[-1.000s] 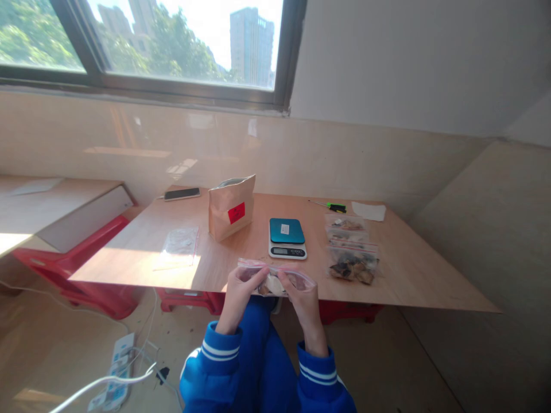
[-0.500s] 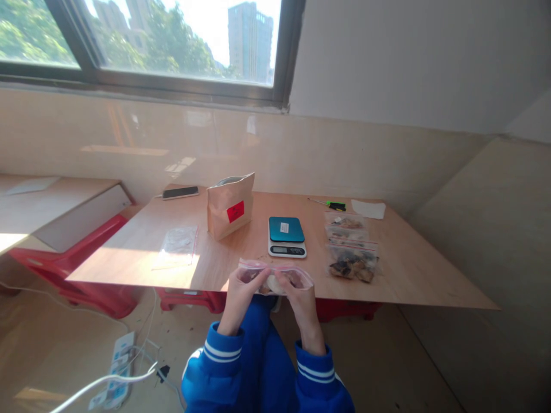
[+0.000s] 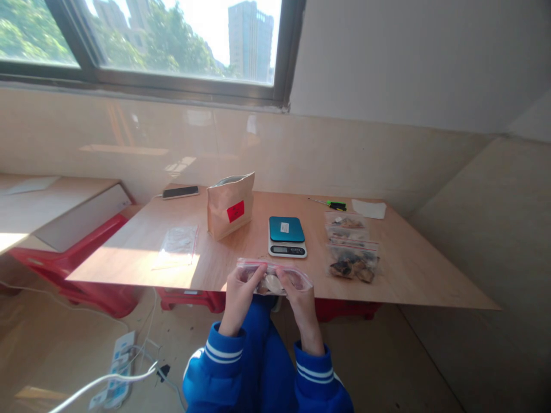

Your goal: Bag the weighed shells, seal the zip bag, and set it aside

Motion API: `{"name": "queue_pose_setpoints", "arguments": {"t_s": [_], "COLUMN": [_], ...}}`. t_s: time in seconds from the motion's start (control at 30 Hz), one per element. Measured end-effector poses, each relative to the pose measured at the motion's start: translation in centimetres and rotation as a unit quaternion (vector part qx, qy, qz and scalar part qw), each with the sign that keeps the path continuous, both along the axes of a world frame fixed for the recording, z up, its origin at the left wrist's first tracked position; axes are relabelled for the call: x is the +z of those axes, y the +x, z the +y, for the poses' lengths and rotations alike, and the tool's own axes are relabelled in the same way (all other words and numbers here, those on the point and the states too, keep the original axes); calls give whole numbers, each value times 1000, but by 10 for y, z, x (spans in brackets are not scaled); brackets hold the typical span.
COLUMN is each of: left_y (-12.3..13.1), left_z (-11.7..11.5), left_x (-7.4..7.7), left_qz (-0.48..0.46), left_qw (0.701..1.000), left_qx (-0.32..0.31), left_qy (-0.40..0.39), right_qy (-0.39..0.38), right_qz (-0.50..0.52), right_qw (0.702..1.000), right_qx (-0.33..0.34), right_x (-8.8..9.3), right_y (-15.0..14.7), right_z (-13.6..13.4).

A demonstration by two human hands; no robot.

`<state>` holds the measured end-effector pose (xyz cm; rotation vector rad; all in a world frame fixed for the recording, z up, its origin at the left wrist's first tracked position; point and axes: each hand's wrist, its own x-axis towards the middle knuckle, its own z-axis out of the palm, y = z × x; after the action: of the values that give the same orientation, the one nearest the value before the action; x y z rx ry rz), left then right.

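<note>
Both my hands hold a small clear zip bag (image 3: 272, 277) with a red seal strip and pale and brown pieces inside, at the near edge of the wooden table (image 3: 430, 275). My left hand (image 3: 239, 295) pinches the bag's top left. My right hand (image 3: 299, 298) pinches its top right, thumbs close together at the seal. Just beyond the bag stands a small scale (image 3: 286, 236) with a teal top.
A brown paper pouch (image 3: 229, 205) with a red label stands left of the scale. An empty zip bag (image 3: 177, 245) lies further left, a phone (image 3: 181, 192) at the back. Filled zip bags (image 3: 352, 252) lie right of the scale. A power strip (image 3: 115, 367) is on the floor.
The bag and both hands stay in almost the same place; the thumbs have shifted slightly along the bag's top edge. The view has dipped a little.
</note>
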<state>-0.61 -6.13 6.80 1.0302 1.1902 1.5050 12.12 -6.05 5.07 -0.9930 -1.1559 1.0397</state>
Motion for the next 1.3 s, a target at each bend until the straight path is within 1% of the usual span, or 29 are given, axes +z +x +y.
{"name": "queue_pose_setpoints", "arguments": {"t_s": [0.07,0.17,0.3,0.37,0.47,0.5,0.57,0.63,0.7,0.77,0.83,0.9,0.93,0.97,1.0,1.07,1.13,1.17,1.3], "left_y": [1,3,3,1,-4,-6,-12,-19,-23,-24,-18,-9,-4,-1,1,1,-5,-8,-17], "left_z": [-1,-2,-2,0,3,4,6,9,12,14,13,11,10,9,9,9,11,11,10], "left_x": [0,2,2,-1,-6,-7,-9,-9,-8,-7,-5,-4,-5,-5,-6,-10,-14,-15,-16], "left_qz": [5,11,4,-12,-58,-73,-93,-92,-75,-60,-61,-65,-69,-74,-78,-78,-72,-72,-103], "left_qw": [1000,1000,1000,1000,997,996,995,995,996,998,998,995,993,993,995,997,997,997,993], "left_qx": [18,20,20,6,-42,-43,-11,31,35,15,-30,-79,-92,-87,-68,-13,24,32,30], "left_qy": [2,0,-4,-6,-12,-13,-17,-18,-22,-19,-16,-16,-17,-16,-12,-6,-10,-16,-45], "right_qy": [6,17,19,7,-18,-26,-33,-26,-14,-16,-36,-56,-59,-59,-54,-44,-45,-47,-55], "right_qz": [-3,-6,-20,-28,-41,-41,-33,-27,-29,-27,-13,-1,4,8,10,10,-1,-8,-31], "right_qw": [1000,999,999,999,998,997,995,991,986,985,987,990,993,995,997,999,999,999,998], "right_qx": [-9,-37,-37,-39,-54,-59,-83,-126,-162,-170,-159,-126,-102,-77,-53,-23,-18,-21,-31], "right_x": [4,9,8,3,-5,-7,-9,-8,-5,-4,-5,-8,-10,-12,-13,-15,-15,-15,-13], "right_y": [-1,-3,-2,1,9,13,21,30,37,39,36,29,25,21,18,16,17,19,25], "right_z": [-1,-2,-2,-1,1,1,3,4,5,7,8,10,10,11,11,11,10,9,6]}}
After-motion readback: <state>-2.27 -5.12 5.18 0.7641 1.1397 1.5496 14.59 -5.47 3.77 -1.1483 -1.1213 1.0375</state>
